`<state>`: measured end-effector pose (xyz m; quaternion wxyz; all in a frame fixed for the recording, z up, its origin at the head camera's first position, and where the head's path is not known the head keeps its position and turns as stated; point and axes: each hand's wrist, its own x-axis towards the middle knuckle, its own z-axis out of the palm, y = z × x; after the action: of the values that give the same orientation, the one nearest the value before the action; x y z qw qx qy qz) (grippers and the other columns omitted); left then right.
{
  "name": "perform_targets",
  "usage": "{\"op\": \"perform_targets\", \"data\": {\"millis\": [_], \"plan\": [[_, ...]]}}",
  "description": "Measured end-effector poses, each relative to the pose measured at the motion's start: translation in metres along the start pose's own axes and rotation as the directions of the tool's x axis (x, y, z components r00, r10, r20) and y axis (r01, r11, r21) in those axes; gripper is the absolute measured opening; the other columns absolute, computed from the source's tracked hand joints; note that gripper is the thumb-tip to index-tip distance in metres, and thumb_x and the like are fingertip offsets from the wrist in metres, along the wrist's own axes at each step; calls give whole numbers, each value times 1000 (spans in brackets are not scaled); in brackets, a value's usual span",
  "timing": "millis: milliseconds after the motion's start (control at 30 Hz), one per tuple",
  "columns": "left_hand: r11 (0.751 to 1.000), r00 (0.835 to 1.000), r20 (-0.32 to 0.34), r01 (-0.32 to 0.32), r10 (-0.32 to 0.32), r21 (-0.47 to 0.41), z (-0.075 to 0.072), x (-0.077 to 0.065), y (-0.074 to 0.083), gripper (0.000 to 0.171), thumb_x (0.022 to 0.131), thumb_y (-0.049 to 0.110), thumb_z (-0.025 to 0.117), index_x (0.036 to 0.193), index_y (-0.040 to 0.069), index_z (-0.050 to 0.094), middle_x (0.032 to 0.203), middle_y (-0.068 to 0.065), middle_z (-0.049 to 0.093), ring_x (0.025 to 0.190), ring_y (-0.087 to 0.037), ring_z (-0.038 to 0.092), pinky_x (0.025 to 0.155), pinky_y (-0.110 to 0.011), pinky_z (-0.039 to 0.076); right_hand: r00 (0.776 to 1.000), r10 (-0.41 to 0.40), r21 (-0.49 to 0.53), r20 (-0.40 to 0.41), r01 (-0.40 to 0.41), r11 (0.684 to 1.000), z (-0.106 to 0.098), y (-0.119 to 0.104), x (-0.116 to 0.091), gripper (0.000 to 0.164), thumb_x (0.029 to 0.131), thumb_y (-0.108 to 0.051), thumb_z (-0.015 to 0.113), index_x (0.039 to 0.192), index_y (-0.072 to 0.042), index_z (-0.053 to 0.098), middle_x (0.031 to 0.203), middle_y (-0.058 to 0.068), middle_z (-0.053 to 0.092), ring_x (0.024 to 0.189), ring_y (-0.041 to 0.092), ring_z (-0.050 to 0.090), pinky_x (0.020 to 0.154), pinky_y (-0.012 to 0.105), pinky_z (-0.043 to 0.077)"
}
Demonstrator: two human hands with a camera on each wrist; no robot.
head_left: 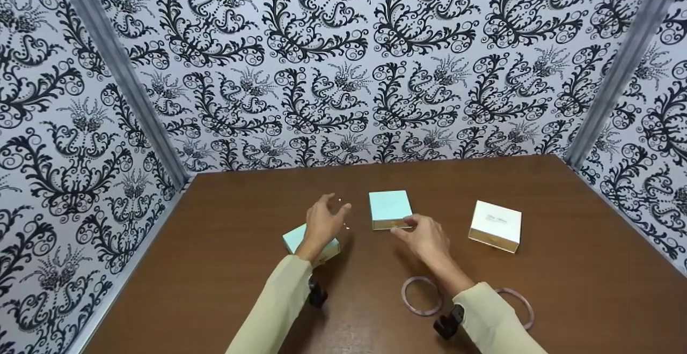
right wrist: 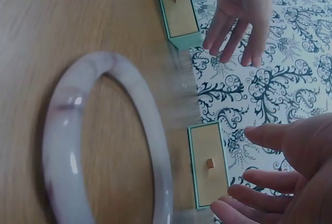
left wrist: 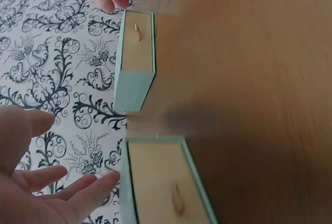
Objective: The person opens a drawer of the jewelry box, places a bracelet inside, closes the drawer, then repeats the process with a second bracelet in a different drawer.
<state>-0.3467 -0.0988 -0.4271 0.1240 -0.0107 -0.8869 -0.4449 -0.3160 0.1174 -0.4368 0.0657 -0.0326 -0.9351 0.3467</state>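
Note:
My left hand (head_left: 322, 222) hovers above a turquoise box (head_left: 294, 237) with a gold front. Its fingers and thumb are spread, holding nothing. Part of that box is hidden under the hand and wrist. A second turquoise box (head_left: 389, 205) stands at mid-table, a small pull tab on its gold front (right wrist: 207, 146). At its front right corner is my right hand (head_left: 426, 238), thumb and fingers parted; whether a fingertip touches the box I cannot tell. A marbled pinkish bangle (head_left: 403, 294) lies flat below the right hand, large in the right wrist view.
On the right sits a white box (head_left: 496, 222) with a gold front and faint lettering. Another bangle (head_left: 528, 308) lies partly behind the right sleeve. Tiny shiny white bits (head_left: 347, 227) show beside the left hand, too small to identify. Patterned walls bound the brown table (head_left: 214, 268).

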Motion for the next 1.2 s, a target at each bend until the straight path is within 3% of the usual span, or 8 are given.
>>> {"op": "perform_targets", "data": {"millis": [333, 500, 600, 700, 1000, 1200], "plan": [[999, 999, 40, -33, 34, -36, 31, 8, 10, 53, 85, 36, 62, 130, 10, 49, 119, -13, 59, 110, -28, 56, 87, -41, 49, 998, 58, 54, -8, -58, 997, 2, 9, 6, 39, 76, -43, 71, 103, -15, 68, 96, 1, 70, 90, 22, 63, 74, 42, 46], [998, 998, 49, -29, 32, -53, 42, 12, 11, 47, 85, 31, 62, 127, 11, 52, 120, -14, 59, 111, -29, 56, 89, -42, 48, 993, 112, 132, 39, -116, 984, 5, 11, 9, 36, 77, -42, 71, 100, -14, 68, 86, 4, 70, 65, 18, 64, 55, 30, 46], [998, 996, 92, -7, 12, -59, 47, 13, 12, 47, 86, 31, 62, 127, 11, 52, 120, -14, 60, 111, -28, 57, 91, -42, 47, 987, 145, 203, 77, -157, 966, 8, 12, 9, 34, 78, -40, 70, 98, -13, 68, 78, 8, 69, 56, 18, 62, 46, 26, 47], [997, 995, 104, 9, -1, -75, 50, 15, 14, 46, 86, 31, 62, 126, 10, 53, 118, -12, 62, 110, -26, 58, 91, -41, 47, 982, 161, 248, 98, -181, 952, 10, 12, 11, 31, 79, -38, 70, 95, -12, 69, 74, 9, 69, 57, 17, 64, 45, 27, 50], [983, 996, 41, 83, -78, -163, 60, 21, 12, 35, 86, 28, 62, 118, 14, 60, 110, -7, 66, 105, -25, 60, 91, -42, 47, 973, 168, 351, 159, -214, 912, 15, 16, 20, 33, 81, -38, 68, 88, -6, 72, 77, 11, 70, 56, 18, 66, 47, 31, 53], [969, 989, 55, 146, -138, -201, 67, 24, 15, 36, 85, 27, 64, 118, 14, 61, 109, -7, 66, 103, -24, 61, 90, -40, 47, 952, 197, 458, 234, -287, 841, 19, 16, 26, 34, 83, -33, 66, 89, 1, 69, 78, 11, 70, 54, 17, 65, 49, 31, 54]]}}
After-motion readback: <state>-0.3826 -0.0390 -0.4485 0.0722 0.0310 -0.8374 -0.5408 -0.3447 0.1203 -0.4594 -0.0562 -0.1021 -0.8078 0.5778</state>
